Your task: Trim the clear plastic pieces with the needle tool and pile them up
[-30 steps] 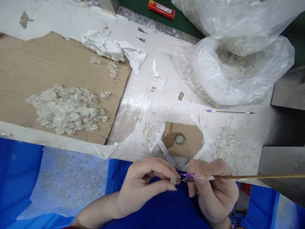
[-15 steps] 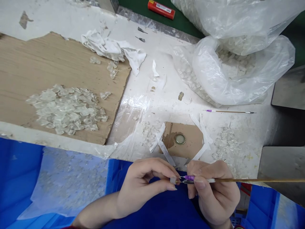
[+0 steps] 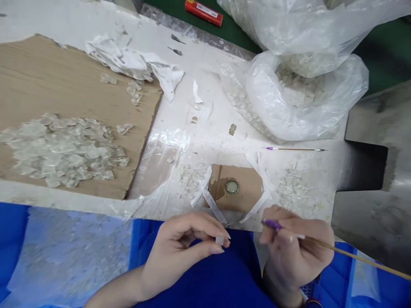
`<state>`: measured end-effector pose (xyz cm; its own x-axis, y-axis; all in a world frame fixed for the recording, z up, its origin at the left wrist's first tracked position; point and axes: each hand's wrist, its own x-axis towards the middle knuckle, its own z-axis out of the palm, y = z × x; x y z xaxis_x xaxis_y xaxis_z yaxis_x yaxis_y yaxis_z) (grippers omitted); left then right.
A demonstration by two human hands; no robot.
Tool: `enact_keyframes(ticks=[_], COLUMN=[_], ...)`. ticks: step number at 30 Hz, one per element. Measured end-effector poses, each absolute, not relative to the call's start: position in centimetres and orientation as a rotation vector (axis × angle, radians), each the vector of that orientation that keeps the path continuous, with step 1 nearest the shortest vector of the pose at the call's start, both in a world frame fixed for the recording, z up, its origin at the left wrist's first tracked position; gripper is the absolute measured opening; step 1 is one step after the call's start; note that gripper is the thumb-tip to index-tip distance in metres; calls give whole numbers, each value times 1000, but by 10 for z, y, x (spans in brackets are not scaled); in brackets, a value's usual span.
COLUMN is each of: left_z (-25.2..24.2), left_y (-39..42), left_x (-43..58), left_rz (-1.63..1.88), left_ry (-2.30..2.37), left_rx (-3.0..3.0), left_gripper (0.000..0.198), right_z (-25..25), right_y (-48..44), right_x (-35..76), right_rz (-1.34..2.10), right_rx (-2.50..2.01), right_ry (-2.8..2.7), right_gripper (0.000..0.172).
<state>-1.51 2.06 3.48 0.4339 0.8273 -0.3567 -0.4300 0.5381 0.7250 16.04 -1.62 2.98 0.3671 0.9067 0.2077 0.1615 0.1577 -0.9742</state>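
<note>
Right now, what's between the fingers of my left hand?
A small pale chip is pinched between the fingers of the left hand; whatever part the fingertips cover can't be seen.

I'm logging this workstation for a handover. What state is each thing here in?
Left hand: pinching a small clear chip between thumb and finger.
Right hand: gripping a purple-tipped stick, its tip apart from the chip.
Spare stick: lying on the table.
Plastic bag: rumpled open, holding pale chips.
Cardboard sheet: flat, with clear chips heaped on it.

Right hand (image 3: 293,252) has a way forward across the worktop (image 3: 330,179), but there the purple-tipped stick (image 3: 295,149) lies before the bulging plastic bag (image 3: 289,115) blocks it!
</note>
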Motion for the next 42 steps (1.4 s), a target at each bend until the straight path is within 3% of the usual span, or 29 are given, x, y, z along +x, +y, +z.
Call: enact_keyframes(ticks=[3,8,13,17,24,38,40,42], left_z=[35,34,34,31,28,28,30,33], left_y=[21,22,21,20,15,16,17,18], left_x=[-15,-12,-10,-13,-15,-8,-3,2], left_rz=[840,829,832,783,711,765,829,893], left_ry=[781,790,809,821,835,853,851,832], left_rx=[609,662,726,769,785,889,935,1031], left_gripper=[45,46,48,49,46,35,30,23], right_z=[18,1,0,-1,-2,18,27,34], right_y=[-10,-11,-18,-20,-20,-20,-26,-31], right_x=[189,236,263,269,266,255,237,213], right_rz=[287,106,63,149,338,447,574,939], right_rx=[-1531,-1752,-1964,-2017,-1976,-1704,-1526,-1221], right_ry=[-1204,-1346,-1590,-1767,-1948,-1714,-1602,-1282], right_gripper=[8,25,10,10,26,21,14,9])
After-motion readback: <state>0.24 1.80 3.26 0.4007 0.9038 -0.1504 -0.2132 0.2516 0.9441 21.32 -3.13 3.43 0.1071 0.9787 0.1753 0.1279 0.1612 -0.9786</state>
